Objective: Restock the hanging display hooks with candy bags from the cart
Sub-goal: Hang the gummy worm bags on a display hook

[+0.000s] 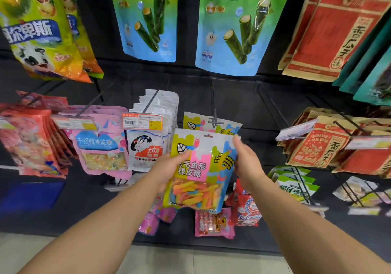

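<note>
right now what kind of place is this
Most likely a shop's snack aisle. Packaged snacks hang in rows on metal display hooks, a price tag with a barcode fronts the white candy bags, and both hands hold a gummy candy bag near a hook.

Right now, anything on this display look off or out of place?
Mostly tidy. One oddity: the hook in front of the held gummy worm bag carries a single matching bag, sitting tilted, while neighbouring hooks are packed. Left hand and right hand each have a grip on the held bag.
</note>
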{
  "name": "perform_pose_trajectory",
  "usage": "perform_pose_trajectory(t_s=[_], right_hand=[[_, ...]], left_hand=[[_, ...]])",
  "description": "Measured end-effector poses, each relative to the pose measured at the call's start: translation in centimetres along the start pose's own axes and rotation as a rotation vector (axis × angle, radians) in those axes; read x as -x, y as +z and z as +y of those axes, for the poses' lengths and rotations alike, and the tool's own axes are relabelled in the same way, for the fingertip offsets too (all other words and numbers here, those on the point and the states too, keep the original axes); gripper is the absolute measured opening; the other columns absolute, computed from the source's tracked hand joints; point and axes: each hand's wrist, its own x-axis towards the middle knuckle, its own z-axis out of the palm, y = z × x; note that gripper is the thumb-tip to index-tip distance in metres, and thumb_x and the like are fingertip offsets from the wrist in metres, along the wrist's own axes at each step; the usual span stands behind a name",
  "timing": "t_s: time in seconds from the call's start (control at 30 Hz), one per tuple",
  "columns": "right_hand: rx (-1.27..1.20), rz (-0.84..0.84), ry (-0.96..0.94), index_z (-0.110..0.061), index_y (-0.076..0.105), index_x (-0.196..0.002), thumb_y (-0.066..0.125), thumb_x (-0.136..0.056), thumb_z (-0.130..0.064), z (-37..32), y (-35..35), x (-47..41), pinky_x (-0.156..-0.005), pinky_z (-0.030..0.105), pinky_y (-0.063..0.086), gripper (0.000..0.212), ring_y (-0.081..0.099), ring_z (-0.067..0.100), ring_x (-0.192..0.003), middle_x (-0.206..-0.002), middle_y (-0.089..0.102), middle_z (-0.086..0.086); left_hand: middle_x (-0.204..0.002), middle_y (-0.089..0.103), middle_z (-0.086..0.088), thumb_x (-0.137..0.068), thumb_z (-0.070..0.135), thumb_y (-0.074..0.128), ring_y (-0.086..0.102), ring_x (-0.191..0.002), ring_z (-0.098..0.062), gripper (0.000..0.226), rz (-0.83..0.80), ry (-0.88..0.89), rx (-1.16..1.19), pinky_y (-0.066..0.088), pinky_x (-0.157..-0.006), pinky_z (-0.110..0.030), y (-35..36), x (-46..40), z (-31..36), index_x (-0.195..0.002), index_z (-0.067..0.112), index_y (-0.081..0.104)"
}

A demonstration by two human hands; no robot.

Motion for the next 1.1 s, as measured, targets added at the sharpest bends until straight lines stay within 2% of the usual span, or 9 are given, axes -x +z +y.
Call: perform_pose_trajectory(t_s=[0.1,0.3,0.53,0.63,0.7,0.8,0.9,0.97,1.1], right_hand=[[0.077,0.069,-0.075,-0.013,0.068,-0.104,0.074,-0.087,-0.027,-0.2,0.4,-0.4,-0.088,0.054,0.057,0.023,0.073,0.031,-0.096,-0.102,0.076,0.009],[0.162,0.192,-0.104,-0.009,0.066,-0.101,0.075,-0.087,-0.028,-2.2,1.0,-0.9,-0.078,0.047,0.061,0.026,0.074,0.025,-0.086,-0.096,0.075,0.009],[0.225,0.228,-0.107,-0.018,0.062,-0.090,0.073,-0.088,-0.032,-2.1,1.2,-1.2,-0.068,0.034,0.061,0.017,0.074,0.018,-0.081,-0.089,0.075,0.002],[0.225,0.240,-0.112,-0.021,0.061,-0.086,0.073,-0.087,-0.031,-2.2,1.4,-1.7,-0.074,0.039,0.062,0.016,0.074,0.018,-0.080,-0.087,0.075,0.000],[0.217,0.242,-0.096,-0.021,0.061,-0.087,0.073,-0.087,-0.031,-2.2,1.5,-2.0,-0.077,0.042,0.062,0.016,0.075,0.018,-0.079,-0.087,0.075,0.001],[0.247,0.242,-0.082,-0.018,0.062,-0.092,0.073,-0.087,-0.031,-1.9,1.5,-2.3,-0.076,0.039,0.062,0.018,0.074,0.018,-0.081,-0.091,0.075,0.002],[0.282,0.260,-0.075,-0.013,0.060,-0.104,0.072,-0.087,-0.036,-1.8,1.5,-2.7,-0.061,0.033,0.059,0.031,0.071,0.022,-0.083,-0.094,0.072,0.004],[0.300,0.266,-0.071,-0.014,0.057,-0.108,0.073,-0.085,-0.037,-1.6,1.4,-3.0,-0.056,0.029,0.053,0.036,0.065,0.019,-0.074,-0.094,0.066,0.001],[0.357,0.272,-0.068,-0.015,0.049,-0.136,0.074,-0.086,-0.034,-0.4,0.9,-3.2,-0.081,0.028,0.047,0.059,0.061,0.018,-0.097,-0.116,0.062,0.000]], left_hand=[[-0.115,0.075,-0.005,-0.058,0.060,0.083,0.068,-0.112,-0.029,0.076,-0.015,0.018,0.010,0.048,-0.103,-0.053,1.5,-0.6,0.9,-0.120,0.020,0.067],[-0.149,0.048,-0.005,-0.086,0.050,0.070,0.048,-0.130,-0.023,0.077,0.080,-0.001,0.009,0.039,-0.089,-0.028,3.3,-1.5,1.9,-0.148,0.013,0.043],[-0.148,0.049,-0.003,-0.082,0.055,0.072,0.045,-0.137,-0.026,0.080,0.093,-0.048,0.007,0.035,-0.110,-0.043,3.4,-2.4,1.6,-0.147,0.016,0.046],[-0.145,0.053,-0.002,-0.067,0.068,0.078,0.049,-0.133,-0.026,0.095,0.100,-0.048,-0.003,0.037,-0.106,-0.039,3.5,-2.4,1.7,-0.143,0.019,0.050],[-0.143,0.055,-0.002,-0.076,0.061,0.075,0.051,-0.131,-0.025,0.081,0.107,-0.065,-0.009,0.039,-0.106,-0.040,3.6,-2.8,1.5,-0.141,0.019,0.053],[-0.142,0.057,-0.005,-0.081,0.058,0.071,0.053,-0.130,-0.026,0.073,0.133,-0.070,-0.024,0.040,-0.108,-0.043,3.4,-3.3,1.1,-0.140,0.018,0.054],[-0.149,0.049,-0.002,-0.073,0.071,0.067,0.047,-0.135,-0.028,0.095,0.184,-0.069,-0.108,0.037,-0.108,-0.043,3.8,-3.4,1.2,-0.147,0.016,0.044],[-0.153,0.043,-0.003,-0.080,0.065,0.067,0.043,-0.138,-0.030,0.093,0.223,-0.054,-0.172,0.035,-0.111,-0.045,4.2,-3.2,1.4,-0.150,0.012,0.038],[-0.149,0.047,-0.012,-0.098,0.041,0.059,0.044,-0.137,-0.031,0.062,0.273,-0.017,-0.301,0.036,-0.107,-0.037,4.5,-2.2,1.1,-0.146,0.005,0.044]])
